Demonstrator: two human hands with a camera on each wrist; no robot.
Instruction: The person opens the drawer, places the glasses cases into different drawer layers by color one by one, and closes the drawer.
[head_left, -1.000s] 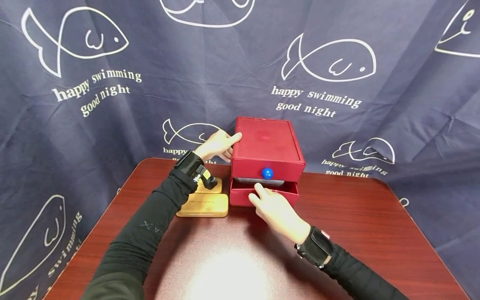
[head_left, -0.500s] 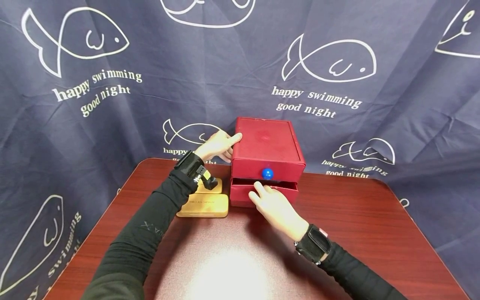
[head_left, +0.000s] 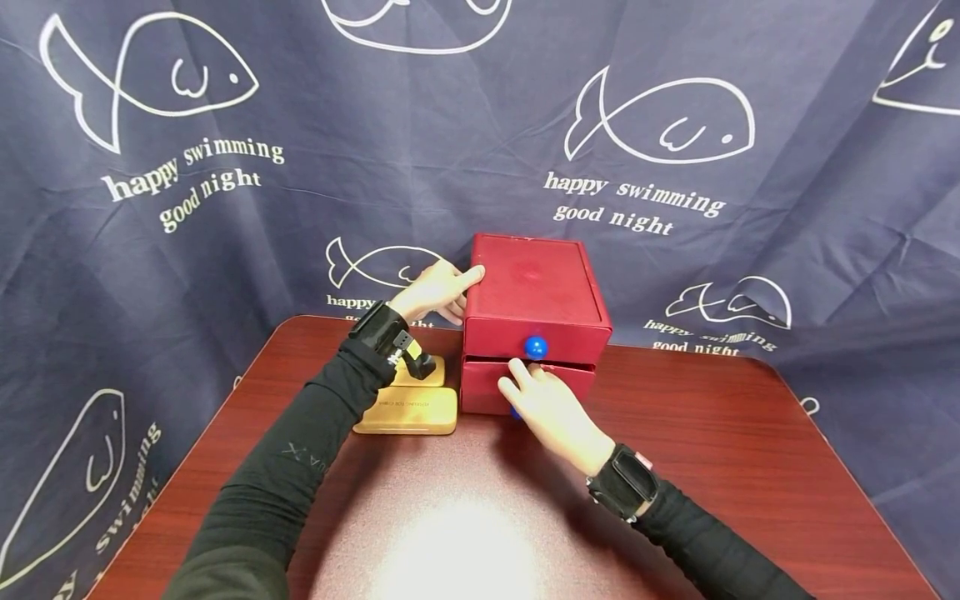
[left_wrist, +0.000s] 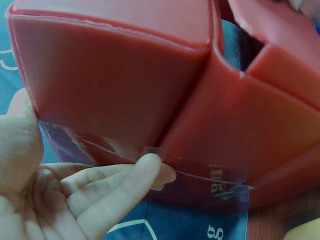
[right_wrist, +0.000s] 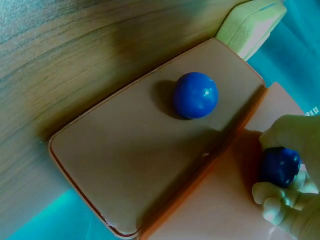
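Note:
A red two-drawer box (head_left: 529, 279) with blue knobs stands at the back of the table. In the head view my left hand (head_left: 438, 290) holds its left side, thumb over the top edge and fingers against the side wall; these fingers (left_wrist: 115, 190) lie on clear tape in the left wrist view. My right hand (head_left: 555, 417) is at the lower drawer (head_left: 480, 387), fingers slightly bent near its top edge. Only a narrow gap shows above that drawer. The upper knob (head_left: 536, 347) appears between thumb and fingers in the right wrist view; the lower knob (right_wrist: 195, 95) is uncovered there.
Two yellow cases (head_left: 408, 412) lie left of the box, the rear one partly behind my left wrist camera. A blue curtain (head_left: 480, 125) with white fish hangs behind the reddish wooden table (head_left: 712, 450).
The lower drawer has slid inward, so the opening above it has narrowed to a slit. My right hand has shifted slightly with it. My left hand and the box have stayed in place.

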